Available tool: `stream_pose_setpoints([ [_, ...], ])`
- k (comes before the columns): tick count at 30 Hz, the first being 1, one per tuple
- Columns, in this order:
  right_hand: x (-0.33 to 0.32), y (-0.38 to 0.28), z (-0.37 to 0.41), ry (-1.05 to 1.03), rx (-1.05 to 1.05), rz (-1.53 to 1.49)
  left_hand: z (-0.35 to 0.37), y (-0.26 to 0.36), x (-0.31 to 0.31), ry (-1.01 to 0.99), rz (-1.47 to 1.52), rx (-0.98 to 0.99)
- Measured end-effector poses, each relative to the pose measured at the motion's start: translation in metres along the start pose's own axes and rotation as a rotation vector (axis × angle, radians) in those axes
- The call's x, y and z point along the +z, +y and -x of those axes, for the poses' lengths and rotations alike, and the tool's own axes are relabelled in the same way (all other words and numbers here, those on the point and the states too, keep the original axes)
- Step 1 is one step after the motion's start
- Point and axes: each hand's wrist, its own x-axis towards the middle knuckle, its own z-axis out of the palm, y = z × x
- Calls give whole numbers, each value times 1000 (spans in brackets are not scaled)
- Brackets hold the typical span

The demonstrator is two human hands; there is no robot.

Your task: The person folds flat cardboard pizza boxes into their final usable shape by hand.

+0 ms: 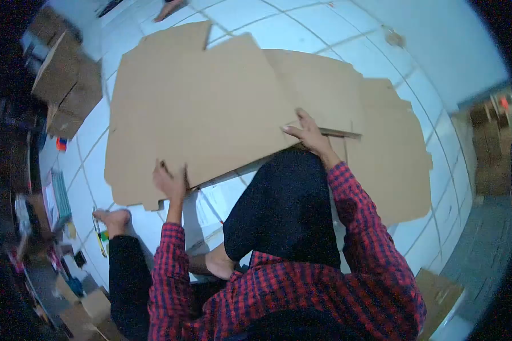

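Observation:
A large brown cardboard sheet [193, 108] with notched edges lies in front of me, its near edge running slantwise between my hands. My left hand [170, 181], slightly blurred, is closed on that edge near its left end. Farther right, my right hand [308, 135] grips the same sheet at its near edge, thumb and a finger on top. A narrow dark strip [341, 133] sticks out to the right from beside this hand. Under the sheet on the right lies another cardboard piece [389, 165], partly covered.
White floor tiles [290, 28] surround the cardboard. Cardboard boxes [77, 79] stand at the far left, with shelves of small items below them. A thin yellow tool [99, 238] lies beside my left foot [114, 219]. My bent knee [290, 193] rises close to the sheet. Another person's foot [169, 9] shows at the top.

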Motion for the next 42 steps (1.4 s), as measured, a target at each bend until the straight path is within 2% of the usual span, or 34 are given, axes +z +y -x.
stream_pose_setpoints([
  [2,-5,-35,13,-178,-9,-260,4,-7,2,54,17,36],
  [4,-12,-63,23,-183,-103,-96,3,-23,16,8,303,-37],
  [6,-17,-87,37,-225,-118,-244,-13,-46,19,-242,760,-377],
  [7,-18,-89,40,-228,-125,-294,-15,-40,17,-273,766,-355],
  [8,-14,-78,37,-284,-262,-406,-19,-35,12,-218,775,-227],
  [9,-16,-72,37,-341,-401,-512,-24,-20,6,-199,782,-154],
  [10,-23,-75,44,-315,-406,-515,-29,-3,-1,-179,788,-82],
  [12,-37,-87,64,-253,-459,-624,-29,55,-22,-131,903,-262],
  [13,-48,-85,74,-223,-455,-633,-34,79,-29,-158,896,-248],
  [15,-75,-74,94,-151,-365,-478,-47,129,-32,-42,988,-245],
  [16,-87,-69,105,-18,-466,-387,-54,155,-32,-8,1016,-241],
  [17,-101,-62,120,-5,-460,-394,-64,179,-29,-8,965,-103],
  [19,-136,-47,154,143,-315,-135,-83,233,-19,0,865,174],
  [21,-166,-41,194,203,-146,25,-89,290,-6,-116,466,206],
  [22,-174,-34,212,208,-141,22,-82,322,1,-141,487,325],
  [23,-179,-25,231,282,-2,20,-76,350,13,-167,508,445],
  [25,-173,-14,258,360,148,15,-78,386,54,-111,377,637],
  [27,-159,-8,281,401,54,93,-60,421,71,-293,339,603],
  [28,-144,2,289,407,58,90,-58,425,91,-341,383,691],
  [30,-109,23,298,734,-88,-67,-37,443,106,-464,300,723],
  [31,-104,22,304,729,-87,-73,-24,454,112,-548,297,714],
  [33,-100,20,311,749,428,-364,-3,475,131,-487,189,883],
  [35,-108,20,310,720,420,-417,19,502,131,-590,163,862],
  [37,-125,9,310,558,724,-43,33,516,157,-625,113,896],
  [38,-125,28,319,545,721,-32,43,516,168,-620,113,880],
  [40,-118,78,342,188,603,749,57,521,188,-619,42,971],
  [42,-134,19,339,11,688,714,58,524,198,-655,31,960],
])
